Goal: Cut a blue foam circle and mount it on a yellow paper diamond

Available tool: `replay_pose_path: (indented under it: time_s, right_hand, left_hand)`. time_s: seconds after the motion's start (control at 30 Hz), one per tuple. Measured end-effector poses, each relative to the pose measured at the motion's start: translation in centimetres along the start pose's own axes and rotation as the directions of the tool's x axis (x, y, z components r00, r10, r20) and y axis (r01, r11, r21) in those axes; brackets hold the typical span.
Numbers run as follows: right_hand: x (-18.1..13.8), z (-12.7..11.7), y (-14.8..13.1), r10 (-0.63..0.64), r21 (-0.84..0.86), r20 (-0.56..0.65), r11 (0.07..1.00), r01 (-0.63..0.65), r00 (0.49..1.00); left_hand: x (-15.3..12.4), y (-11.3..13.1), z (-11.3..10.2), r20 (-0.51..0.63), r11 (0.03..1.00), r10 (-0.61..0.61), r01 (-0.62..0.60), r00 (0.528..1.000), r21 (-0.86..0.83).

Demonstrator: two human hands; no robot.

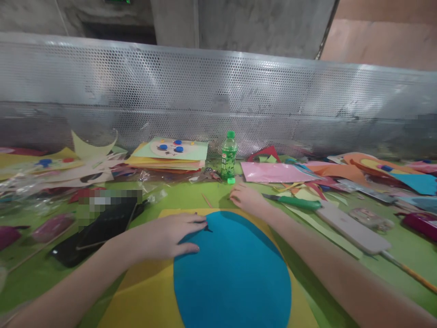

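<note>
A big blue paper oval (235,273) lies on a sheet of yellow paper (146,282) in front of me. My left hand (177,234) rests over the oval's upper left edge, fingers and thumb spread, with a small dark mark (208,228) beside the fingertips. Beyond the paper's far edge, my right hand (248,199) is low at the table, its fingers bent and close together; what they hold, if anything, is hidden. Just past those fingers are a small green cap-like piece (231,181) and a green drink bottle (229,157), standing upright.
Right of my right hand lie a green-handled knife (300,202) and a pale phone (353,227). A dark phone (102,228) is at left. Stacked coloured paper (167,166) and a pink sheet (276,172) sit at the back, before a perforated metal barrier (218,77).
</note>
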State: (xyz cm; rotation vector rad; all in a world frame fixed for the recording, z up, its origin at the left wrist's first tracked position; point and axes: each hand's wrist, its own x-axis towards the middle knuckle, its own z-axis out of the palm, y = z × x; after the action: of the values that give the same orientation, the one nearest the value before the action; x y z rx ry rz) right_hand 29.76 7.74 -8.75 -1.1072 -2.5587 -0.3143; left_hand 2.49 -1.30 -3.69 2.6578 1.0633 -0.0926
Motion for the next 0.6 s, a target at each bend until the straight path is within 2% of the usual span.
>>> replay_pose_path:
  time_s: [0.2, 0.3, 0.37, 0.4, 0.47, 0.6]
  right_hand:
    - [0.0, -1.0, 0.0, 0.043, 0.067, -0.056, 0.997, -0.039, 0.998]
    - [-0.3, -2.9, -0.7, 0.056, 0.160, -0.063, 0.986, -0.046, 0.996]
    - [-0.6, -4.7, -2.0, 0.046, 0.284, -0.001, 0.958, -0.044, 0.999]
    - [-0.8, -5.5, -2.9, 0.017, 0.359, 0.068, 0.933, -0.040, 0.998]
    - [-1.2, -6.9, -5.0, -0.124, 0.507, 0.174, 0.862, 0.019, 0.977]
    - [-1.7, -7.7, -8.7, -0.382, 0.594, 0.223, 0.782, 0.186, 0.897]
  left_hand:
    - [0.1, -0.8, 0.2, -0.017, 0.999, 0.038, -0.039, 0.999, -0.024]
    - [0.2, -1.2, 0.2, -0.023, 0.999, 0.029, -0.029, 0.999, -0.020]
    - [0.3, -1.4, 0.2, -0.022, 1.000, 0.023, -0.024, 0.999, -0.017]
    - [0.4, -1.5, 0.1, -0.027, 1.000, 0.019, -0.019, 0.999, -0.009]
    - [0.5, -1.7, 0.1, -0.054, 1.000, 0.007, -0.006, 0.999, 0.024]
    - [0.8, -2.6, 0.3, -0.129, 0.994, -0.013, 0.027, 0.992, 0.102]
